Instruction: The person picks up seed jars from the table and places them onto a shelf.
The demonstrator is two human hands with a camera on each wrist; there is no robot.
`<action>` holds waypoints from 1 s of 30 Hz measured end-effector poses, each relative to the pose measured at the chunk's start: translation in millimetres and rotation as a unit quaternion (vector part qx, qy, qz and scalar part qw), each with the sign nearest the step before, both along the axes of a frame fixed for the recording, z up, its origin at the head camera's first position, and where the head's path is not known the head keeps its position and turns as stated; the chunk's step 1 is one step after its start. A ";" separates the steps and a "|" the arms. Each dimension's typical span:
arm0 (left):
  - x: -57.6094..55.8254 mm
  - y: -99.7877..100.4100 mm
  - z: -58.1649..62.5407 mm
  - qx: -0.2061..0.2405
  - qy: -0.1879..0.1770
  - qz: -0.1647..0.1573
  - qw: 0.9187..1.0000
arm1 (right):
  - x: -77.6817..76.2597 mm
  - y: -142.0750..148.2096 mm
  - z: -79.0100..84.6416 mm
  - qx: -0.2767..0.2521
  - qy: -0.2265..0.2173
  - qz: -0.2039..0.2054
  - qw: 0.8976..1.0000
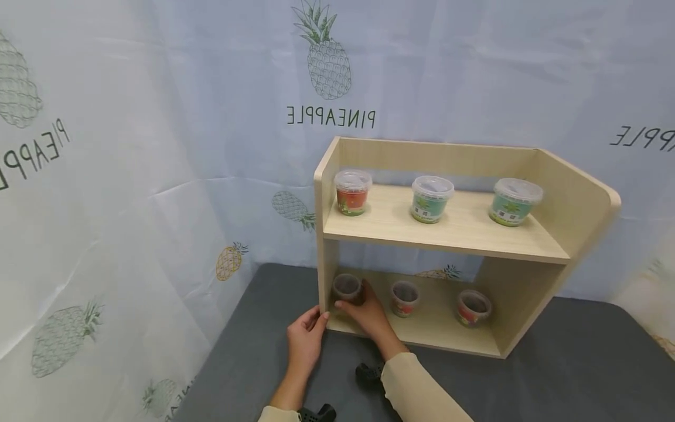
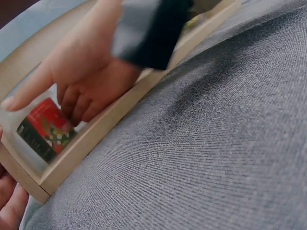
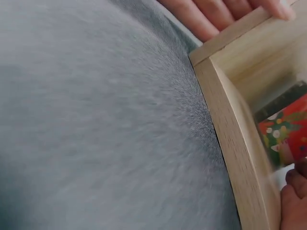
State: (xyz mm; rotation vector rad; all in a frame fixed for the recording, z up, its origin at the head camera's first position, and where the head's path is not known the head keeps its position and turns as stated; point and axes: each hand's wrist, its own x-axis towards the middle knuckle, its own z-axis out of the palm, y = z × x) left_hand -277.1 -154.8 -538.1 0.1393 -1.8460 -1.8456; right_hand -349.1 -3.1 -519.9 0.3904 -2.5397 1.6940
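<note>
On the lower board of a light wooden two-tier shelf [image 1: 448,245], a small lidded plastic cup [image 1: 347,285] stands in the left corner. My right hand [image 1: 372,315] holds this cup between thumb and fingers. Its red and dark green label [image 2: 52,127] shows in the left wrist view. At the shelf's front left edge, my left hand [image 1: 306,340] grips the side panel [image 3: 240,33], fingers outside and thumb at the edge. Right of the held cup stand a red-labelled cup [image 1: 405,300] and another red-labelled cup [image 1: 472,309].
A red cup [image 1: 353,193], a green cup [image 1: 431,200] and a second green cup [image 1: 514,203] stand on the upper board. Dark grey cloth [image 1: 242,346] covers the table. Behind hangs a pale curtain [image 1: 237,105] printed with pineapples.
</note>
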 end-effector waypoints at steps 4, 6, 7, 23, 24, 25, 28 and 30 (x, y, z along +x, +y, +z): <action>6.1 -5.2 12.3 -0.007 0.002 0.003 1.000 | 11.9 4.3 -1.5 -0.021 0.012 0.030 0.999; 4.7 -8.8 10.1 -0.009 0.006 0.003 1.000 | 18.5 9.7 -3.1 -0.024 0.014 0.043 0.999; 3.8 -10.3 8.3 -0.009 0.009 0.004 1.000 | 22.5 13.0 -3.3 -0.026 0.013 0.048 0.998; -9.3 -43.3 4.0 -0.057 0.000 0.019 0.998 | 82.1 56.3 9.3 0.052 0.018 0.042 0.998; -7.9 -44.9 7.0 -0.072 0.006 0.032 0.997 | 83.9 58.0 12.4 0.074 0.024 0.032 0.996; -6.2 -46.1 10.9 -0.088 0.018 0.049 0.995 | 85.2 60.0 15.4 0.095 0.031 0.022 0.995; -0.4 -47.5 26.6 -0.149 0.087 0.113 0.979 | 88.5 67.5 24.3 0.146 0.045 -0.007 0.988; 3.4 -46.7 38.5 -0.196 0.136 0.146 0.960 | 90.4 73.2 30.0 0.164 0.051 -0.023 0.985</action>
